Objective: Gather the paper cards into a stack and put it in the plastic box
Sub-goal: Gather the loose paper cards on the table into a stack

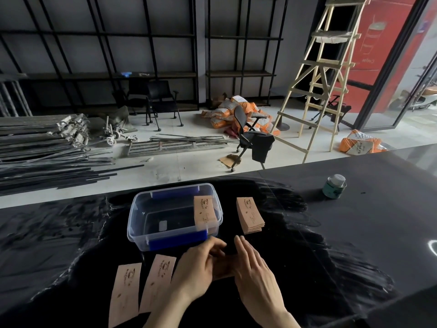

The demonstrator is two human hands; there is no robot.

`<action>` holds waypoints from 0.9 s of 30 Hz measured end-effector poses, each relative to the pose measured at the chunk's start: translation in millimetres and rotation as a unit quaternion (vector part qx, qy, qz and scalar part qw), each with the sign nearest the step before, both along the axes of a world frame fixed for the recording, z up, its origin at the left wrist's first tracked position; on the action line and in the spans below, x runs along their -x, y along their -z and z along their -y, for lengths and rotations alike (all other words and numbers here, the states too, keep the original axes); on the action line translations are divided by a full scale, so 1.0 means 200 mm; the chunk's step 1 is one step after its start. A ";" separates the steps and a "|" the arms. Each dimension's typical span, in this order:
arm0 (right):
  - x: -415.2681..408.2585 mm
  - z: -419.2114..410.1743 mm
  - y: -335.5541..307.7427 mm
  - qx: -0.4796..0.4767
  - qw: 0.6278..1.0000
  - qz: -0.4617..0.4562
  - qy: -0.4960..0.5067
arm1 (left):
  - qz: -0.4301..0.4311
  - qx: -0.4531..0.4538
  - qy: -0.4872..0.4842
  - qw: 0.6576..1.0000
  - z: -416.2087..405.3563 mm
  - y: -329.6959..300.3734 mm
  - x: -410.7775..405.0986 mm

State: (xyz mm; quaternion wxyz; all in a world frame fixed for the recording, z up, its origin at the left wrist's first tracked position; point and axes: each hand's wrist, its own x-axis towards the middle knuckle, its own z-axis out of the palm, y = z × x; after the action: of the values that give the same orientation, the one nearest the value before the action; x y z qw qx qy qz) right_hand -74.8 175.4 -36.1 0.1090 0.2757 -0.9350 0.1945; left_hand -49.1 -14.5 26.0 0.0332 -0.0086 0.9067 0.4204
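Note:
A clear plastic box (139, 216) with blue latches stands open on the black table. One tan paper card (204, 213) leans inside its right end. A small stack of cards (250, 215) lies to the right of the box. Two single cards (126, 290) (158, 278) lie flat at the lower left. In front of the box, my left hand (197, 266) curls its fingers round the left edge of more cards (223, 267). My right hand (256, 273) lies with straight fingers against their right side. These cards are mostly hidden by my hands.
A small green can with a white lid (334, 187) stands on the table at the far right. Beyond the table's far edge (307, 165) are an office chair (250, 138), a wooden ladder (324, 74), metal bars and orange sacks on the floor.

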 end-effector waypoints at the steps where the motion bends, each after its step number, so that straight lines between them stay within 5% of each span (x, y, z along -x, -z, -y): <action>1: 0.00 0.01 -0.01 -0.004 1.000 0.003 -0.006 | 0.004 -0.025 0.008 1.000 -0.03 0.01 -0.01; 4: 0.00 0.01 -0.02 -0.038 0.999 -0.010 -0.031 | -0.037 -0.074 -0.044 0.996 -0.07 0.05 -0.05; 7: 0.01 0.02 0.01 -0.050 0.998 -0.009 -0.027 | -0.092 -0.011 -0.191 0.977 0.03 0.07 -0.07; 12: 0.00 0.07 0.00 -0.033 0.999 -0.015 -0.035 | 0.042 0.255 -0.305 0.917 0.23 0.07 -0.17; 17: -0.02 0.14 -0.02 -0.030 0.997 -0.010 -0.071 | 0.079 0.311 -0.289 0.902 0.27 0.07 -0.28; 27: -0.05 0.22 -0.07 0.002 0.995 -0.004 -0.099 | -0.023 0.007 -0.171 0.985 0.29 0.01 -0.24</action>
State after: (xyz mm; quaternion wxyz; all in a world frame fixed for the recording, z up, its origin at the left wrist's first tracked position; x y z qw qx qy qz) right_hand -64.6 131.7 -22.6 0.0929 0.3677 -0.9022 0.2052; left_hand -0.2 -71.7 24.5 -0.0604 -0.1540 0.8953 0.4135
